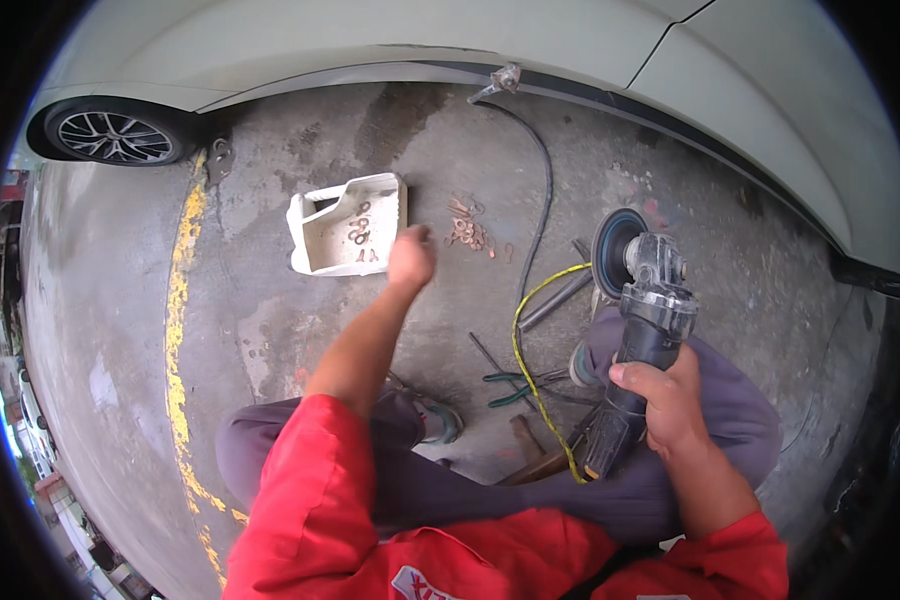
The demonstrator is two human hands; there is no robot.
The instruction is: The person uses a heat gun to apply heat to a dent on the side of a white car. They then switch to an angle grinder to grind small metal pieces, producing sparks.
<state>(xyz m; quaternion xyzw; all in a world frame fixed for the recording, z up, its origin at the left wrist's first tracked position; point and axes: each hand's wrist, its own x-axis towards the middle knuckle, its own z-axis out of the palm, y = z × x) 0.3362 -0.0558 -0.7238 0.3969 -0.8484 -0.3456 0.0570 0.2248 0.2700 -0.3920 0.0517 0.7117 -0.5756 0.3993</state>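
Note:
My right hand (662,395) is wrapped round the dark body of an angle grinder (658,310), whose disc (617,250) points up and to the left. Beside the right wall of a white cut-open plastic jug (342,268) is my left hand (413,257), its fingers curled and slightly blurred. What those fingers hold, if anything, is hidden. Several small copper-coloured ring-ended pieces (360,230) lie inside the jug. Just right of my left hand, a pile of similar copper-coloured pieces (467,230) rests on the concrete.
A yellow-green cord (522,335) loops past green-handled pliers (510,390), a metal tube (557,302) and a hammer (526,437) between my legs. A dark cable (548,190) runs to a metal fitting (505,78) by a pale car (370,40). At left is a yellow floor line (175,330).

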